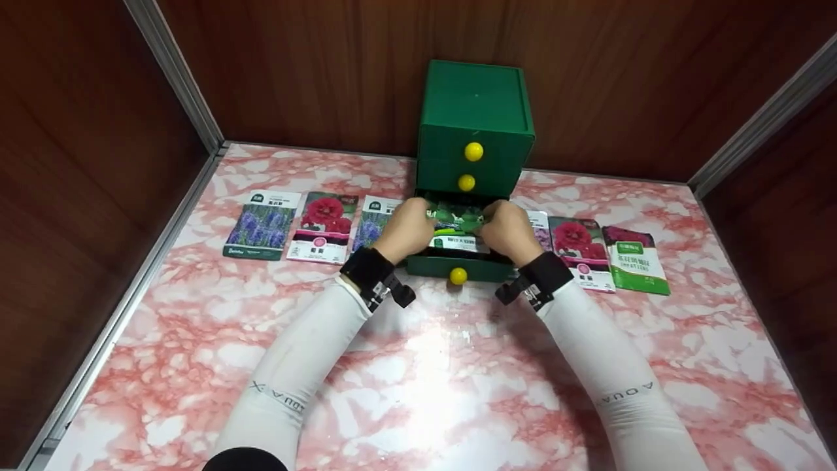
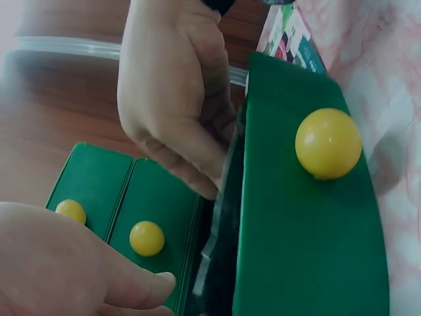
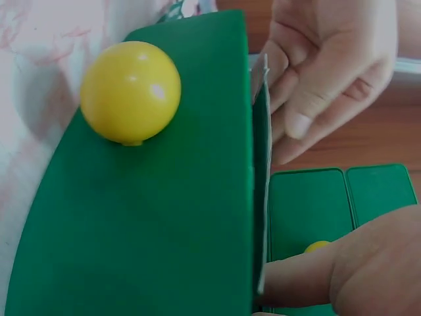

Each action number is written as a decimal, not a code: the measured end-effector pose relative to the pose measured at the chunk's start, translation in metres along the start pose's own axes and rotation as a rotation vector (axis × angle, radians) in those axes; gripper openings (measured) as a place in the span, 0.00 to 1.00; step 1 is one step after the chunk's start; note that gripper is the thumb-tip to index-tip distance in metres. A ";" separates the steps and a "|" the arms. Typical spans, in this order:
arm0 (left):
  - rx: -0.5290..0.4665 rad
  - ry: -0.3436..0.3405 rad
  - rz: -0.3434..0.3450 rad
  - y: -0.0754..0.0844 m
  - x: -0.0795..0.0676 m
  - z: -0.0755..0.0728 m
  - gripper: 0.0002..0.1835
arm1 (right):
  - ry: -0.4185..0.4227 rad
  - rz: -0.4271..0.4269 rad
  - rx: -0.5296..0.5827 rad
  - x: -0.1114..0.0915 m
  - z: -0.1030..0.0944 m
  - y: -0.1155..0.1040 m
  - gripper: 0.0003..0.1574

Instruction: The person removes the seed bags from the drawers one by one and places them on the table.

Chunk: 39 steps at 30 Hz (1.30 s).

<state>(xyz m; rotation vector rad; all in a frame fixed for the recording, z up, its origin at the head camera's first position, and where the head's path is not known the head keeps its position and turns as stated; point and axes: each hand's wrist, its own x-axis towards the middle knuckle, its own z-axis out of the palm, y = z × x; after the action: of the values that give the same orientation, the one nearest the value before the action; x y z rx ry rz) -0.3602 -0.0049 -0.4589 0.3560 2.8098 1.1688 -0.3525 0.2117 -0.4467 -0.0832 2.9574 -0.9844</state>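
Note:
A green cabinet (image 1: pixel 477 98) stands at the back with its bottom drawer (image 1: pixel 431 267) pulled out. Flat seed packets with green and white print, the top seed packet (image 1: pixel 458 242) among them, lie in that drawer. My left hand (image 1: pixel 409 226) pinches a packet's left edge with curled fingers. On the opposite edge, my right hand (image 1: pixel 509 227) pinches with thumb and fingers. Seen from the right wrist, the packet's thin edge (image 3: pixel 264 178) runs along the drawer front, close to my right thumb (image 3: pixel 296 280). Fingertips of both hands are partly hidden.
Left of the cabinet lie a lavender packet (image 1: pixel 261 226), a red-flower packet (image 1: pixel 322 229) and another lavender packet (image 1: pixel 371 226). On the right are another red-flower packet (image 1: pixel 579 252) and a green-white packet (image 1: pixel 637 261). Yellow knobs mark the drawers; wooden walls enclose the marbled table (image 1: pixel 431 392).

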 end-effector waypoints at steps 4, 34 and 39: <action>-0.052 0.035 0.008 0.009 -0.016 -0.012 0.23 | -0.003 0.022 0.081 -0.001 -0.002 0.002 0.30; -0.364 0.148 0.071 -0.028 -0.109 -0.018 0.27 | -0.030 -0.101 0.375 -0.083 0.016 -0.007 0.39; -0.372 0.122 0.059 -0.037 -0.122 -0.025 0.27 | -0.050 -0.125 0.395 -0.095 0.022 -0.013 0.37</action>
<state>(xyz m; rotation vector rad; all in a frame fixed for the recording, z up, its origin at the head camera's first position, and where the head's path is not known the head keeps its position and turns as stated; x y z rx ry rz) -0.2529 -0.0764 -0.4697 0.3478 2.6107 1.7394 -0.2564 0.1935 -0.4558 -0.2811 2.6784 -1.5349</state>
